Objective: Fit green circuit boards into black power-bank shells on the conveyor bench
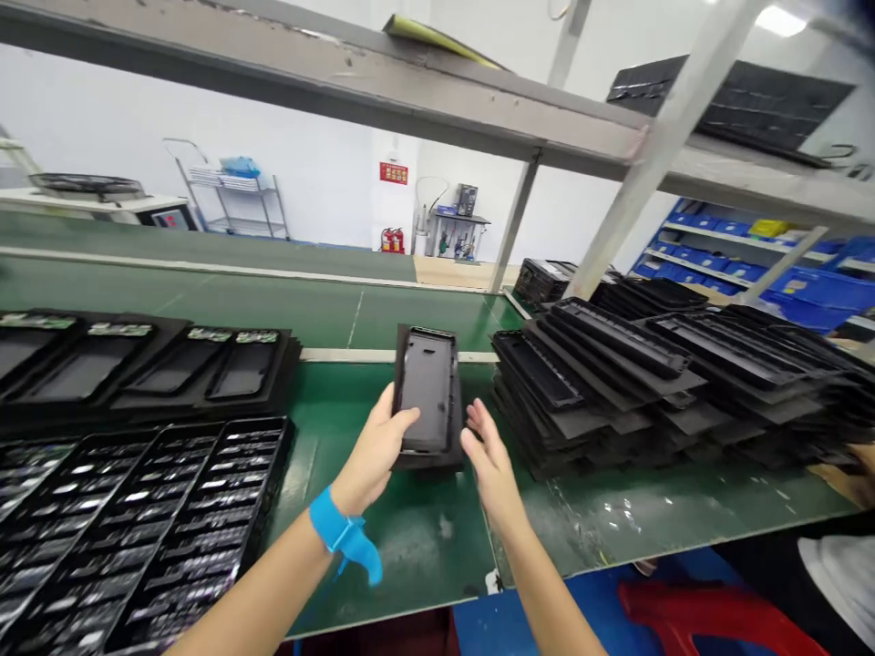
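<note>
A black rectangular plastic casing [429,387] with a raised rim lies over dark flat sheets [457,446] in front of me. My left hand [379,446] grips its lower left side, thumb over the inner face and the other fingers mostly hidden. Just off the right edge is my right hand [487,456], fingers apart and holding nothing. A blue strap [334,521] circles my left wrist. On the left, several similar casings with green circuit boards [121,330] rest on dark sheets.
Uneven stacks of black casings and sheets [602,364] fill the right side of the green bench [424,547]. A compartmented black tray [184,510] of small parts sits at left. A grey shelf beam [410,91] crosses overhead. A red stool [711,620] stands below right, beside a partly visible person.
</note>
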Tool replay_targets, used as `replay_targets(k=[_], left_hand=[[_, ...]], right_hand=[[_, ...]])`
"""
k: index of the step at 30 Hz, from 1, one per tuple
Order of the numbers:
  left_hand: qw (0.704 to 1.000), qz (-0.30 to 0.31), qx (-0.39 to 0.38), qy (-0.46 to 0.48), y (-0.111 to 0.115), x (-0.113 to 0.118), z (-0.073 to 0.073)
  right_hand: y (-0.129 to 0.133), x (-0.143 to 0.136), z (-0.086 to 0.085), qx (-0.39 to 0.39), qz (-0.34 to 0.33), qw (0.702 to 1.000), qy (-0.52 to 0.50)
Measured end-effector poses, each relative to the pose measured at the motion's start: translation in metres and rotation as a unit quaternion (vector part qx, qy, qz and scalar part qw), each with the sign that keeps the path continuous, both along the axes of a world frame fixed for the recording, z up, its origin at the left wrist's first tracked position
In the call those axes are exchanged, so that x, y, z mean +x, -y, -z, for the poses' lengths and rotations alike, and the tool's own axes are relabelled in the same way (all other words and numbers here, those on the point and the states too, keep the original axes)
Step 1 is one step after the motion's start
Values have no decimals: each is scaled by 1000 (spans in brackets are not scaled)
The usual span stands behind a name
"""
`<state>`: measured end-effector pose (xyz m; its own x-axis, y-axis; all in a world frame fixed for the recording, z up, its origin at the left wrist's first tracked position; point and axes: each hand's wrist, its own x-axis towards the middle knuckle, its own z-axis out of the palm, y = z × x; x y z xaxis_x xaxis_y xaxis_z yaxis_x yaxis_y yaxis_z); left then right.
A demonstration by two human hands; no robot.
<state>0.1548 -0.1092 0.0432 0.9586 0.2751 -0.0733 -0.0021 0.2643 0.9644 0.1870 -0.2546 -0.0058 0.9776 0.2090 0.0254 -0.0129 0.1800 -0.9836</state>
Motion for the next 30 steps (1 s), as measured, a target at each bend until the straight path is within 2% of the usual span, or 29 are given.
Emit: replay_targets(k=[2,4,8,11,14,17,21,23,25,26,28,30], left_hand=[[1000,21,-4,-17,0,-29,1],[999,25,2,-41,-1,-60,9],[994,-17,59,-93,-13,-114,45],[977,-69,154,-132,-32,-149,66],[948,-95,272,-137,-54,-181,70],[915,-102,373,-116,-76,-208,66],[857,-172,473,-109,-106,-235,78],[820,-240,508,-113,-122,-248,91],[773,-328,530,-121,-138,-261,104],[749,-370,535,-128,-145,-267,110],[710,-434,535,-146,-159,-278,121],[692,-465,526,-169,-171,-286,130]], right_hand=[[-5,-21,-6,12,-35,999,-3],[-15,-44,-3,9,-59,998,-17],[-45,-80,25,-52,-88,994,-36],[-70,-90,49,-90,-114,989,-33],[-91,-89,65,-162,-101,982,-11],[-100,-89,70,-258,-87,962,20],[-97,-93,68,-382,-69,919,68],[-98,-94,63,-449,-46,878,159],[-108,-96,53,-473,-48,835,276],[-118,-99,46,-462,-66,821,328],[-150,-110,31,-412,-148,807,397],[-193,-128,16,-373,-253,778,438]])
